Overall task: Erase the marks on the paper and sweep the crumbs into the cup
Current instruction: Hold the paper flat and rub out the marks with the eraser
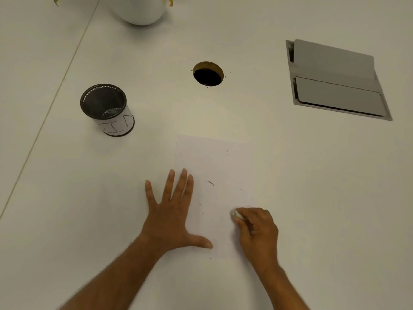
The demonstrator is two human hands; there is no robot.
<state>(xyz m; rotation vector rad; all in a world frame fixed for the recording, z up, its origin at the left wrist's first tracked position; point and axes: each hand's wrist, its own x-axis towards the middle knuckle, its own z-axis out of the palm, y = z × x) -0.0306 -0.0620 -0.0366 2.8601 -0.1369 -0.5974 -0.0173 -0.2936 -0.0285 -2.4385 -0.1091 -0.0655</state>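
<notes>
A white sheet of paper (pixel 214 162) lies on the white table, with several small dark eraser crumbs (pixel 211 183) scattered over it. My left hand (pixel 172 215) lies flat with fingers spread, pressing the paper's left edge. My right hand (pixel 257 231) grips a small white eraser (pixel 236 214), whose tip touches the paper near its right side. A black mesh cup (pixel 107 109) with a white label stands upright to the far left of the paper.
A round cable hole (pixel 208 74) sits in the table beyond the paper. A metal flap cover (pixel 335 81) lies at the back right. A white vase (pixel 140 10) stands at the far edge. A table seam (pixel 55 90) runs along the left.
</notes>
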